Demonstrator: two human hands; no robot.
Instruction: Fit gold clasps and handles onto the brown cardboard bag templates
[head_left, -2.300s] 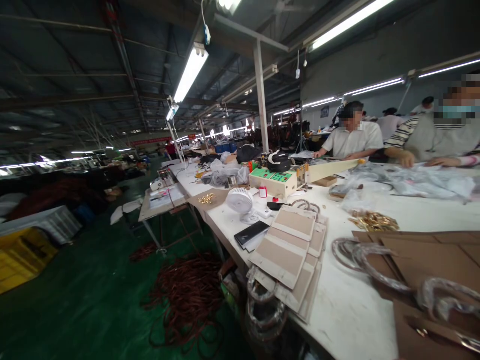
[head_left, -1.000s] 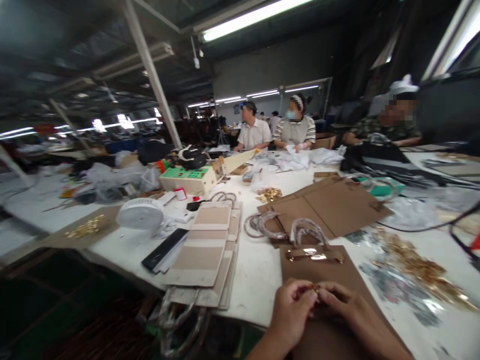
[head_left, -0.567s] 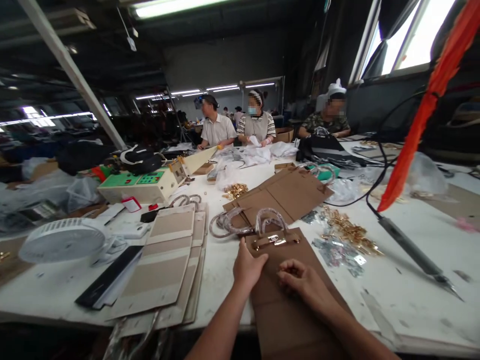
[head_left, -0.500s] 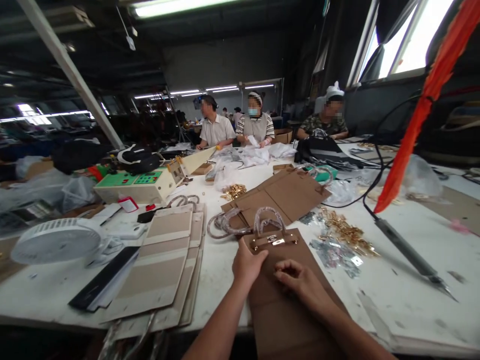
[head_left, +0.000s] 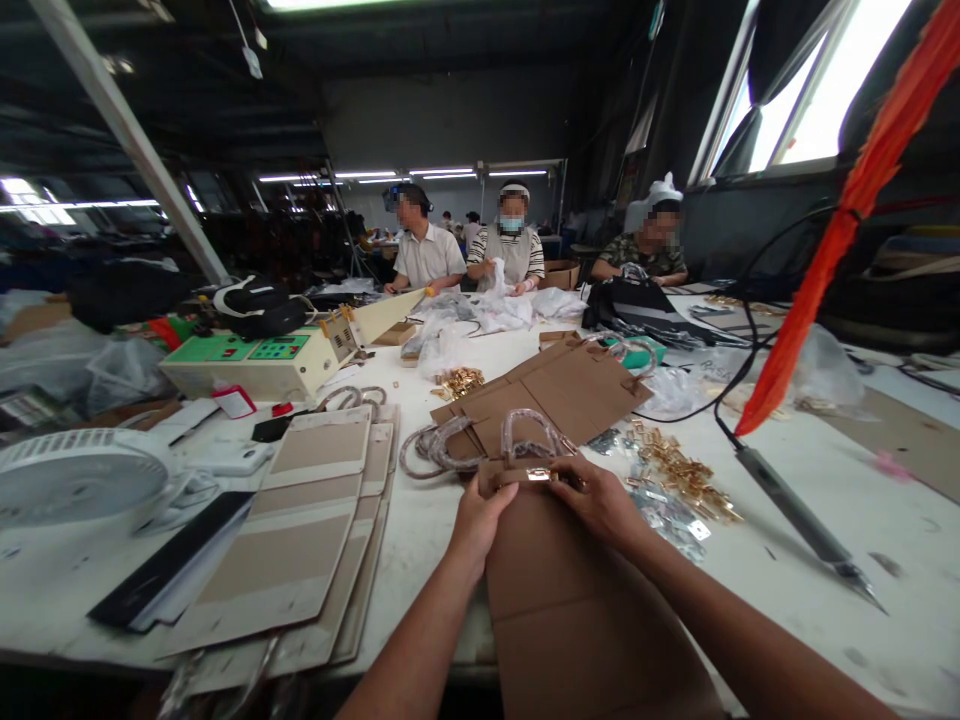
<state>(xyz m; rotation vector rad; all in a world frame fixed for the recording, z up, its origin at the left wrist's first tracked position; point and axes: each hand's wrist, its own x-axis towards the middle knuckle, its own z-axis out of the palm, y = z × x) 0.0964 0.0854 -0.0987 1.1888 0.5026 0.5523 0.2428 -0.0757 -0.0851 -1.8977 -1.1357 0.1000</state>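
Note:
A brown handbag panel (head_left: 559, 570) lies lengthwise in front of me, its lower end running past the table's front edge. At its top is a looped handle (head_left: 531, 428) wrapped in clear plastic. A shiny gold clasp (head_left: 538, 475) sits on the brown strap (head_left: 491, 477) across the panel. My left hand (head_left: 480, 520) grips the panel's left edge, thumb on top near the strap. At the strap's right end, my right hand (head_left: 596, 497) is closed with its fingertips beside the clasp. Whether a small part is also between those fingers is hidden.
Brown panels (head_left: 547, 385) lie behind. Beige panels (head_left: 307, 530) are stacked left, near a white fan (head_left: 82, 475) and a green-topped machine (head_left: 255, 360). Gold fittings (head_left: 675, 460) and metal plates (head_left: 671, 520) lie right, beside a corded pen-like tool (head_left: 802, 515). Several people sit opposite.
My right hand has moved up from the middle of the panel to the strap beside the clasp. My left hand stays at the panel's left edge. The view has shifted slightly.

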